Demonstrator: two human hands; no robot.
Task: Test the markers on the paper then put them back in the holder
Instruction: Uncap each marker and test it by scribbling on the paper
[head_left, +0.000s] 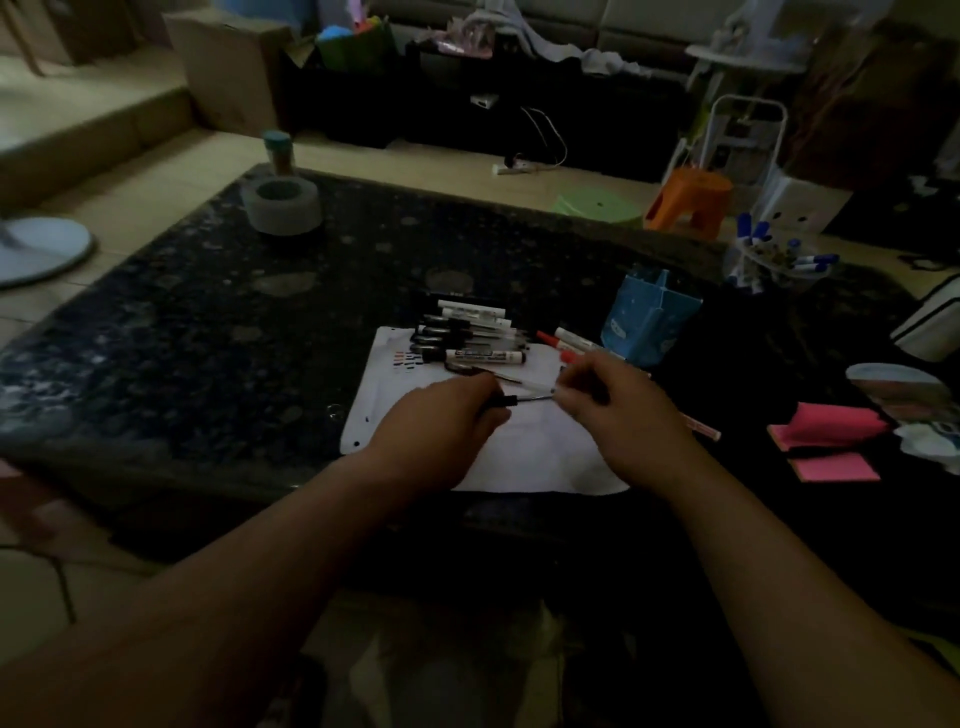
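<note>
A white sheet of paper (540, 452) lies on the dark table, with small colour strokes near its far left corner. My left hand (441, 415) grips the black end of a thin pen (524, 399) over the paper. My right hand (608, 400) pinches the pen's other end. Several black-capped markers (467, 338) lie in a row at the paper's far edge, and red-capped markers (566, 343) lie to their right. The blue holder (649, 322) stands just behind my right hand.
A clear cup of blue markers (779, 260) stands at the back right. Pink sticky notes (831, 441) lie at the right. A grey tape roll (283, 205) and a small jar (278, 150) sit at the far left corner. The room is dim.
</note>
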